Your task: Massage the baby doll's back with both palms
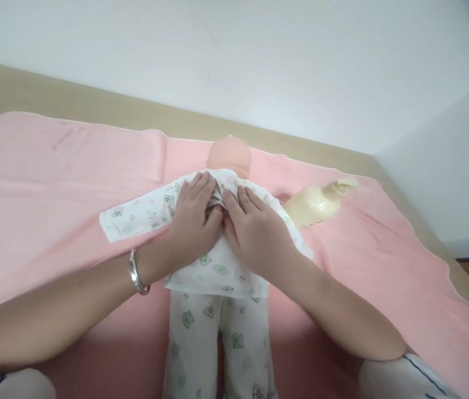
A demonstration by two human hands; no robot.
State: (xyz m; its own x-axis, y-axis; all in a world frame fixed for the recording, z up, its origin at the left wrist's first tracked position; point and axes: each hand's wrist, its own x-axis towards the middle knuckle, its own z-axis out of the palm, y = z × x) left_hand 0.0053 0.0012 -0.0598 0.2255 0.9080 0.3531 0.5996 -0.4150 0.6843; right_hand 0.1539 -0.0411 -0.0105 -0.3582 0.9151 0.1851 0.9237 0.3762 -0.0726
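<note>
My left hand [196, 213] lies on the chest of a baby doll's white printed shirt [234, 274], its fingers stretched out and its thumb pointing inward. My right hand [259, 233] rests opposite, palm down and fingers extended, close to the left. Between my fingertips the shirt cloth is bunched into a small fold. The baby doll [230, 155] lies on its back, its head showing beyond the collar. Matching printed trousers [195, 338] cover its legs. One sleeve stretches out to the left; the other slants down to the right, partly behind my right hand.
A pink blanket [72, 160] with creases is spread under the doll on a tan surface [105, 102]. Right of the doll lies a pale yellow pump bottle [315, 205]. A white wall [234, 66] rises behind.
</note>
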